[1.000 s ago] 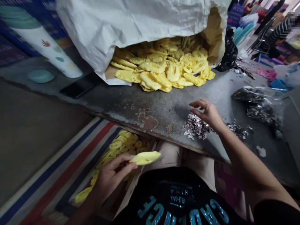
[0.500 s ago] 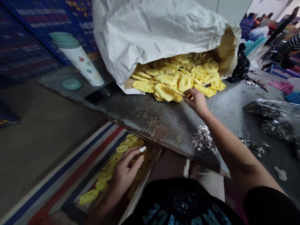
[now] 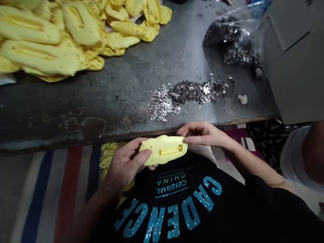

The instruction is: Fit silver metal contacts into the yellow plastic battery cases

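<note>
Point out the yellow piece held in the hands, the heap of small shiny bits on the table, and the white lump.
Yellow piece (image 3: 163, 150): head view, middle of its upward face.
Heap of shiny bits (image 3: 186, 92): head view, its darker central part.
White lump (image 3: 242, 99): head view, its middle.

The left grip (image 3: 128, 159) pinches, thumb on top; the right grip (image 3: 204, 135) curls its fingers, both forearms (image 3: 249, 162) angled inward.

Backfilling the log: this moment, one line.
left hand: holds yellow part | right hand: at its other end | bench: silvery pieces, yellow pile
</note>
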Tool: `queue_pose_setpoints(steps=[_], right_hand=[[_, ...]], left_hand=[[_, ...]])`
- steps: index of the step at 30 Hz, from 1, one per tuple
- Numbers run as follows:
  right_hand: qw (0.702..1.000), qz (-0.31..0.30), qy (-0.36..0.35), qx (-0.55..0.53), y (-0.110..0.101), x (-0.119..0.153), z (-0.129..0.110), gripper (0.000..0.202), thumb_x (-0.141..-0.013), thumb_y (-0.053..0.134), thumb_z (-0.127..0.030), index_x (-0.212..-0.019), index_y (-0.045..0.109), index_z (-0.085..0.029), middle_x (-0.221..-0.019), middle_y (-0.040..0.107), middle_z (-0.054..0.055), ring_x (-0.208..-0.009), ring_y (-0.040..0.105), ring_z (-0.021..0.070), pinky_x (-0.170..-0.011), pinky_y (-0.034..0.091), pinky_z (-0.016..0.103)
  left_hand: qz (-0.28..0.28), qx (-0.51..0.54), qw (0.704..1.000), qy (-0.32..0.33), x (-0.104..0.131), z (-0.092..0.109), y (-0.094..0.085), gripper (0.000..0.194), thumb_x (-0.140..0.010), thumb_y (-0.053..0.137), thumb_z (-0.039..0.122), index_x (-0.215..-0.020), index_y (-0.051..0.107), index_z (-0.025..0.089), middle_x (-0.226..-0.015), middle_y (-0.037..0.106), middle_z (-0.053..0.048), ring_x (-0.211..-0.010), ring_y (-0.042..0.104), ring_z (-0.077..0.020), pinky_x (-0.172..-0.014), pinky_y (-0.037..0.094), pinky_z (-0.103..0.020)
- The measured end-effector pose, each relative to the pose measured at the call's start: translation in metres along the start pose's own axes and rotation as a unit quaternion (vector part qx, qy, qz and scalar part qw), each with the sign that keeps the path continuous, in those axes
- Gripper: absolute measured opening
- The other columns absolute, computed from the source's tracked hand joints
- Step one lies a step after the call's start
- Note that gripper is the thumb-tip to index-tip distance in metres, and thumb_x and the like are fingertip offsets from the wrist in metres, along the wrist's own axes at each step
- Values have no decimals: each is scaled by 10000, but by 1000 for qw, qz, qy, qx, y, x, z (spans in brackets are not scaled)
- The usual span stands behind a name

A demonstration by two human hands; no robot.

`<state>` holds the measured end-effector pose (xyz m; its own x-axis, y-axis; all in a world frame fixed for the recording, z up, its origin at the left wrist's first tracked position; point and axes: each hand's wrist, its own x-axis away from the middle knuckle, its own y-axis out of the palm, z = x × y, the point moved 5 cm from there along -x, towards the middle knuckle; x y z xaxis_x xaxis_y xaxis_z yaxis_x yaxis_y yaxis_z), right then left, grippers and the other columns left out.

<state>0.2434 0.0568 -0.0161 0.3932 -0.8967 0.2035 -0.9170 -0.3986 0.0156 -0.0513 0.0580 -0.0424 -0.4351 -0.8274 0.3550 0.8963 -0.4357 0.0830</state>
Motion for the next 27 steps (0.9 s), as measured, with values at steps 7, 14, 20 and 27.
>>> queue_pose_setpoints(steps=[7,14,20,27], right_hand=[[847,339,-129,388,-98,27,13,169,-1056,713,-277,-1103,874,-255,-1048,805,68,-943,736,247,-923,569,434],[812,281,-145,490,-97,-15,12,186,-1061,669,-248,-1105,849,-254,-1062,784,90,-1047,718,305,-959,518,449],[814,244,-118,514,-87,13,2,116,-1078,689,-285,-1031,787,-246,-1013,773,75,-954,695,279,-895,489,420],[799,286,-132,512,-78,35,14,131,-1096,710,-319,-1103,822,-252,-1005,777,64,-975,708,284,-902,513,443]], left_hand=[[21,141,988,-60,-26,24,52,377,-837,953,417,-1026,716,194,-901,826,-58,-571,730,-189,-397,600,-258],[59,158,983,-72,-27,20,57,407,-823,981,430,-1034,723,198,-925,805,-48,-601,747,-196,-344,557,-234],[65,176,978,-86,-27,18,56,401,-770,1012,424,-970,748,198,-843,779,-45,-547,717,-200,-333,546,-255],[39,181,979,-81,-31,20,62,336,-840,968,435,-953,748,208,-849,776,-65,-577,706,-191,-395,563,-251]])
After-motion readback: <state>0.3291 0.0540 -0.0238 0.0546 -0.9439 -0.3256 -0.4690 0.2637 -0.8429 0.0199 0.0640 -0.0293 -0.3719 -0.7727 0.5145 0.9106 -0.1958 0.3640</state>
